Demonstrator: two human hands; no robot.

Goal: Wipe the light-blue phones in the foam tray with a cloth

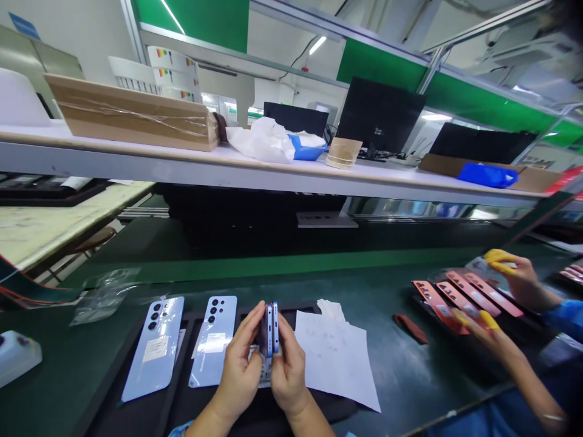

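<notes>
Two blue-edged smartphones stand on edge side by side, their port ends facing me. My left hand (240, 368) is closed on the left smartphone (269, 332), thumb bent low against it. My right hand (288, 365) grips the right smartphone (276, 328), with the two phones touching or nearly so. Left of my hands, a light blue phone (212, 340) with a white label lies back up on a black padded tray (175, 394). Farther left lies a similar phone (153, 349). Just right of my right hand is a white paper sheet (339, 358).
A co-worker's hands (512, 273) in yellow finger covers work at the right over a tray of red phones (455, 297). A dark red cloth strip (410, 328) lies between us. Clear plastic bags (102, 297) sit at left. A shelf (255, 173) spans overhead.
</notes>
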